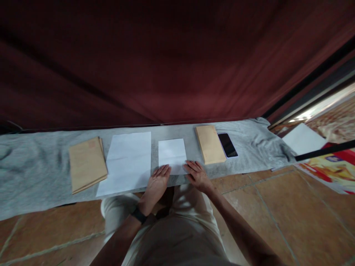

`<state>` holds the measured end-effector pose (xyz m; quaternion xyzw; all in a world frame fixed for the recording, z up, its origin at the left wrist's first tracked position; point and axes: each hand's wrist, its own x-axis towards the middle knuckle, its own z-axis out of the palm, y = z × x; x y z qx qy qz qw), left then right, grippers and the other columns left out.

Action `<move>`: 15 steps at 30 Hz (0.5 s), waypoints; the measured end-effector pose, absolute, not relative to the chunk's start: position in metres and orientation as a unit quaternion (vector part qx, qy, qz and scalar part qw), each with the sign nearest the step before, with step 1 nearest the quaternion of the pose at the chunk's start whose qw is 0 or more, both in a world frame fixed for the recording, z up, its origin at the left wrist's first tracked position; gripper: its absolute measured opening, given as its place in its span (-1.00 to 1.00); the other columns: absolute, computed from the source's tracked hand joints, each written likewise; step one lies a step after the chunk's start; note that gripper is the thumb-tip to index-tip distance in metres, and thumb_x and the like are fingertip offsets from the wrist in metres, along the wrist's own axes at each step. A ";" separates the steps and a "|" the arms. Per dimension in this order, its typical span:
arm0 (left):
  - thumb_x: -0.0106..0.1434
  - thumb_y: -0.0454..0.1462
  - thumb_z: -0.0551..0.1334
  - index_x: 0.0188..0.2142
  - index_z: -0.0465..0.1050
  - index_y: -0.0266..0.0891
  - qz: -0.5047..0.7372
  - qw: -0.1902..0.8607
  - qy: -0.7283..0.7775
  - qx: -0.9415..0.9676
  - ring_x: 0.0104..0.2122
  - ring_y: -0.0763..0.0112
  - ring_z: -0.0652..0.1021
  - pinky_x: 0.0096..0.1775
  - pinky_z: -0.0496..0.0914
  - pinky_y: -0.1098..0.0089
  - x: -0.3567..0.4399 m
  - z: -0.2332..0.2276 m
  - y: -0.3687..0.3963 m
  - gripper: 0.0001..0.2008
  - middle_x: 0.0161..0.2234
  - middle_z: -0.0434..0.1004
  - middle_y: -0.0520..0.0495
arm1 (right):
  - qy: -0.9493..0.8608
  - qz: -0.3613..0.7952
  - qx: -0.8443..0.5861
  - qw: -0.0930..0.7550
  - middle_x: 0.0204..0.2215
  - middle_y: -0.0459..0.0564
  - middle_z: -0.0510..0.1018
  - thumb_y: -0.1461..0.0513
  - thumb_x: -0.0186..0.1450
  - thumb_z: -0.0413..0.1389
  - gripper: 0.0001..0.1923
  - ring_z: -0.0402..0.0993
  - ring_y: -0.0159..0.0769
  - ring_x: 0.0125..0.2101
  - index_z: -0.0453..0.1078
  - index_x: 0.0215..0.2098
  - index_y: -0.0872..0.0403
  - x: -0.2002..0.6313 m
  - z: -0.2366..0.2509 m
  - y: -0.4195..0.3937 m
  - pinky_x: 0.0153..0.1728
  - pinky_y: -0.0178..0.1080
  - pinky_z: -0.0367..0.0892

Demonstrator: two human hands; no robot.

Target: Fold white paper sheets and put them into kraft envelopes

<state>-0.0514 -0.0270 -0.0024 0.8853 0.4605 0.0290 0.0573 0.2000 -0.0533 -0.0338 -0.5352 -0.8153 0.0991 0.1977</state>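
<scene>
On a grey cloth (41, 162) spread along a tiled floor (277, 207), below a dark red curtain (166, 55), a person's two bare hands rest flat at the near edge of a small folded white sheet of paper (172, 153). Left hand (157, 183), with a dark band on the wrist, lies palm down with fingers together, fingertips touching the sheet's near left corner. Right hand (196, 173) lies palm down with fingers slightly spread, touching the near right corner. Neither hand grips anything. Just left of the folded sheet lies a larger unfolded white sheet (127, 162), and further left a stack of brown envelopes (86, 164). Right of the folded sheet lies a single brown envelope (210, 144), with a black smartphone (227, 145) just beside it. The person's light trousers fill the lower middle of the view.
</scene>
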 end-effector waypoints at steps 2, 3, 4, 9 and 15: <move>0.31 -0.49 0.02 0.18 0.45 -0.24 0.047 0.072 0.459 0.884 0.19 0.19 0.49 0.21 0.36 0.14 -0.056 0.002 -0.029 -0.50 0.21 0.48 -0.19 | -0.809 0.128 -0.528 0.223 0.27 0.05 0.43 0.30 0.43 0.05 -0.58 0.35 -0.18 0.26 0.41 0.23 -0.02 0.203 -0.035 -0.051 0.33 0.04 0.16; 0.30 -0.49 0.03 0.16 0.46 -0.24 0.057 0.080 0.457 0.884 0.16 0.19 0.51 0.20 0.38 0.14 -0.058 0.003 -0.031 -0.50 0.18 0.51 -0.19 | -0.807 0.141 -0.523 0.234 0.24 0.03 0.46 0.32 0.43 0.04 -0.59 0.37 -0.20 0.24 0.45 0.20 -0.04 0.205 -0.035 -0.050 0.32 0.03 0.17; 0.30 -0.49 0.04 0.15 0.47 -0.23 0.068 0.089 0.454 0.884 0.14 0.19 0.53 0.18 0.40 0.14 -0.060 0.004 -0.033 -0.51 0.16 0.53 -0.19 | -0.806 0.152 -0.518 0.243 0.21 0.02 0.49 0.33 0.43 0.05 -0.61 0.39 -0.20 0.22 0.48 0.17 -0.06 0.206 -0.036 -0.049 0.31 0.03 0.17; 0.36 -0.39 0.09 0.06 0.53 -0.17 0.145 0.131 0.447 0.873 0.06 0.20 0.58 0.12 0.46 0.14 -0.076 -0.005 -0.037 -0.64 0.07 0.60 -0.15 | -0.800 0.184 -0.501 0.274 0.13 -0.01 0.57 0.32 0.42 0.08 -0.67 0.45 -0.22 0.15 0.54 0.07 -0.09 0.206 -0.037 -0.052 0.30 0.03 0.15; 0.37 -0.18 0.14 -0.11 0.60 -0.13 0.256 0.249 0.500 0.789 -0.06 0.24 0.64 0.04 0.50 0.24 -0.095 -0.013 -0.022 -0.74 -0.04 0.67 -0.09 | -0.771 0.203 -0.521 0.306 -0.05 0.03 0.65 0.23 0.48 0.02 -0.75 0.52 -0.20 0.01 0.55 -0.06 0.01 0.200 -0.031 -0.048 0.17 -0.04 0.29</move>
